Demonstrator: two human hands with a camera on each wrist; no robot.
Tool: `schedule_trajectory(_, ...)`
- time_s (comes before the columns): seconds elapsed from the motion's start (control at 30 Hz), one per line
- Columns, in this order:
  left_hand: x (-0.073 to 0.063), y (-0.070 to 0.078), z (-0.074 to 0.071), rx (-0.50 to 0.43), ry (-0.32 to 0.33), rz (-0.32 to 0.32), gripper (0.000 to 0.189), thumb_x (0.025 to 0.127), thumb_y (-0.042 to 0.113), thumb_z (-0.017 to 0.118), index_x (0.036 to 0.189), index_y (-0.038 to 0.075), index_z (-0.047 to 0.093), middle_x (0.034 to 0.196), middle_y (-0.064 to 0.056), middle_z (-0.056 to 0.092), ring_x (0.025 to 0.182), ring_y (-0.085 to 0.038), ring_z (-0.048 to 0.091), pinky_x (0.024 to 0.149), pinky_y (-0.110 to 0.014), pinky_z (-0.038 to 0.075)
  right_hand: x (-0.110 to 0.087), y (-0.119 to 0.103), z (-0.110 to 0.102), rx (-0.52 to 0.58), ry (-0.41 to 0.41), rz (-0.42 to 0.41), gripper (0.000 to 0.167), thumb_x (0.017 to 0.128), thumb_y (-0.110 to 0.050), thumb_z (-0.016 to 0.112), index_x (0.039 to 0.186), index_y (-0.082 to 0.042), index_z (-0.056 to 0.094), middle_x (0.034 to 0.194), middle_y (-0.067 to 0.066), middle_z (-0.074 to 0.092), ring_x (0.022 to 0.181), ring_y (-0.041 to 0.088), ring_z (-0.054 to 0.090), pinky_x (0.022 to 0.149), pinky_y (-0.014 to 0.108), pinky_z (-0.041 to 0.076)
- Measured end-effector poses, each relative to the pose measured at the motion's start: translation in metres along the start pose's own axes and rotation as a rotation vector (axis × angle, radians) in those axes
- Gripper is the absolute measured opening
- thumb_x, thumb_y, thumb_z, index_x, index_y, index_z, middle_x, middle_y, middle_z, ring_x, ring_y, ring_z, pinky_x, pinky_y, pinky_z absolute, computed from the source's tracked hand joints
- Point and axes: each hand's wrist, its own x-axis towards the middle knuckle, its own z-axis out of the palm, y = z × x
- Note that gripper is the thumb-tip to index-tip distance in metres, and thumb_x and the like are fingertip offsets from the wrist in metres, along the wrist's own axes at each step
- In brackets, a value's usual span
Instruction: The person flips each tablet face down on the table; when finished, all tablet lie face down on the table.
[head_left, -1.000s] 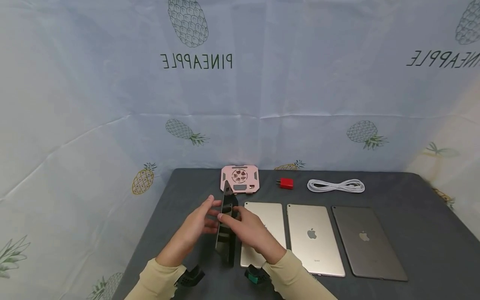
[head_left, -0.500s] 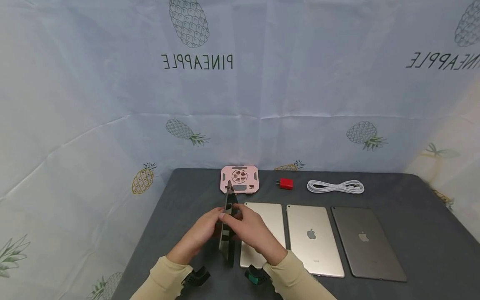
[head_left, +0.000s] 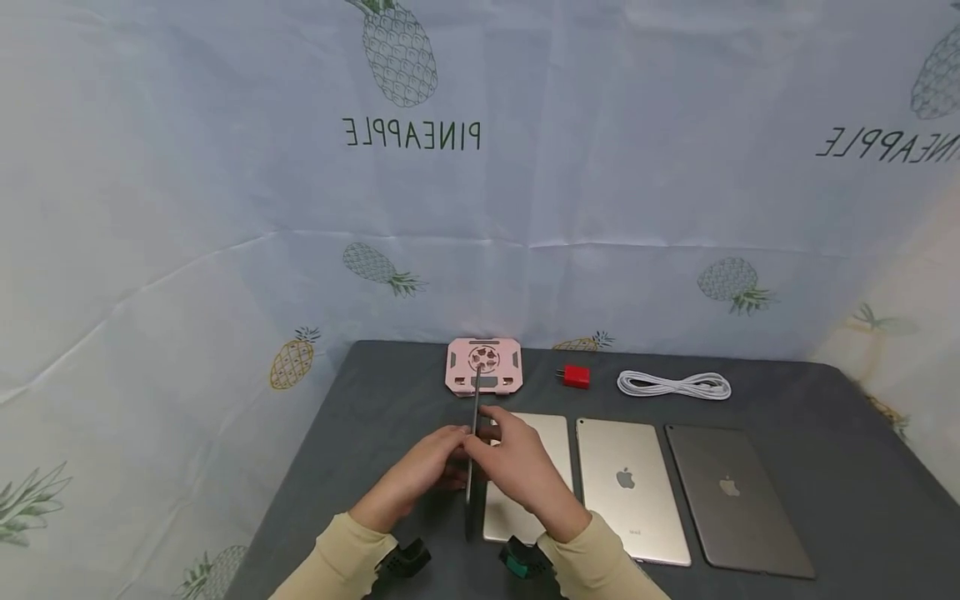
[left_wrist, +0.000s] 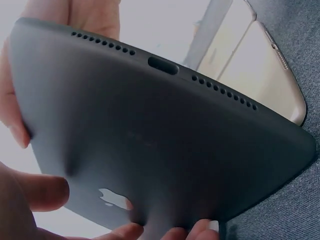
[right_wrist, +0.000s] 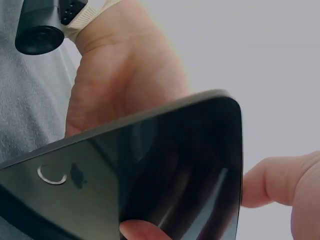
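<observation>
A dark grey tablet [head_left: 476, 400] is upright on its long side, seen edge-on in the head view. My right hand [head_left: 525, 467] grips its upper edge from the right. In the right wrist view the right thumb lies at the edge and a fingertip overlaps the glossy screen [right_wrist: 180, 155]. My left hand [head_left: 416, 473] is on the other side, its fingertips [left_wrist: 131, 231] touching the matte back [left_wrist: 145, 120] near the apple logo [left_wrist: 114, 199]. The left thumb [left_wrist: 47, 193] is extended over that same back. A port and speaker holes line one short edge.
Two gold tablets [head_left: 562, 454] [head_left: 630, 500] and another dark grey one [head_left: 738, 504] lie face down in a row at the right. Behind are a pink case with cut-outs [head_left: 506, 354], a red plug adapter [head_left: 576, 377] and a coiled white cable [head_left: 675, 387]. A pineapple-print curtain [head_left: 615, 183] hangs at the table's back edge.
My left hand has moved in from spread fingers beside the tablet to touching its back. The tablet has turned from showing its screen obliquely to edge-on. The head view has shifted slightly.
</observation>
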Motion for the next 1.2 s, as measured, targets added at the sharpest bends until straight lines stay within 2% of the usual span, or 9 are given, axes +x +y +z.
schedule_trajectory(0.2, -0.001, 0.001, 0.002, 0.004, 0.008, -0.009, 0.063, 0.114, 0.048, 0.046, 0.155, 0.0, 0.051, 0.137, -0.024, 0.066, 0.102, -0.03, 0.075, 0.092, -0.052, 0.064, -0.004, 0.001, -0.005, 0.053, 0.01, 0.001, 0.063, 0.1, -0.015, 0.065, 0.159, 0.002, 0.048, 0.14, 0.029, 0.069, 0.109, 0.035, 0.08, 0.076, 0.042, 0.069)
schedule_trajectory(0.4, 0.003, -0.001, 0.0, 0.009, 0.019, -0.054, 0.069, 0.113, 0.051, 0.048, 0.158, 0.0, 0.047, 0.139, -0.027, 0.063, 0.105, -0.031, 0.075, 0.09, -0.054, 0.064, -0.005, 0.012, -0.01, 0.139, 0.026, -0.005, 0.059, 0.1, -0.009, 0.061, 0.157, 0.004, 0.05, 0.136, 0.029, 0.071, 0.106, 0.035, 0.08, 0.076, 0.043, 0.069)
schedule_trajectory(0.53, 0.004, -0.003, -0.008, 0.006, 0.057, -0.11, 0.074, 0.111, 0.055, 0.05, 0.159, -0.001, 0.046, 0.142, -0.026, 0.062, 0.107, -0.032, 0.073, 0.089, -0.054, 0.065, -0.003, 0.019, -0.011, 0.183, 0.028, -0.002, 0.057, 0.101, -0.007, 0.06, 0.156, 0.005, 0.05, 0.136, 0.027, 0.072, 0.106, 0.031, 0.08, 0.08, 0.044, 0.069)
schedule_trajectory(0.67, 0.004, -0.002, -0.016, -0.021, 0.076, -0.146, 0.073, 0.111, 0.056, 0.049, 0.156, -0.001, 0.051, 0.143, -0.028, 0.061, 0.109, -0.035, 0.071, 0.086, -0.051, 0.065, -0.001, 0.024, -0.011, 0.209, 0.033, -0.001, 0.059, 0.101, -0.007, 0.059, 0.158, 0.004, 0.048, 0.137, 0.025, 0.072, 0.107, 0.028, 0.08, 0.081, 0.042, 0.068)
schedule_trajectory(0.9, 0.003, -0.001, -0.028, -0.063, 0.107, -0.162, 0.077, 0.11, 0.058, 0.049, 0.153, -0.005, 0.051, 0.141, -0.028, 0.06, 0.105, -0.036, 0.069, 0.083, -0.049, 0.065, 0.004, 0.023, -0.01, 0.287, 0.037, -0.019, 0.059, 0.101, -0.006, 0.059, 0.158, 0.003, 0.049, 0.137, 0.025, 0.072, 0.103, 0.026, 0.079, 0.079, 0.038, 0.067)
schedule_trajectory(1.07, 0.002, 0.001, -0.038, -0.039, 0.108, -0.177, 0.082, 0.109, 0.061, 0.05, 0.156, -0.006, 0.047, 0.138, -0.028, 0.062, 0.105, -0.037, 0.071, 0.086, -0.051, 0.066, 0.004, 0.022, -0.006, 0.338, 0.001, -0.032, 0.057, 0.102, -0.005, 0.057, 0.158, 0.004, 0.048, 0.14, 0.027, 0.069, 0.104, 0.026, 0.077, 0.08, 0.04, 0.067)
schedule_trajectory(1.2, 0.002, 0.003, -0.047, -0.004, 0.111, -0.203, 0.084, 0.108, 0.062, 0.049, 0.157, -0.005, 0.045, 0.143, -0.031, 0.059, 0.109, -0.04, 0.069, 0.086, -0.053, 0.065, 0.003, 0.024, -0.004, 0.329, -0.029, -0.009, 0.053, 0.104, -0.005, 0.057, 0.155, 0.007, 0.05, 0.13, 0.025, 0.066, 0.101, 0.023, 0.075, 0.083, 0.043, 0.067)
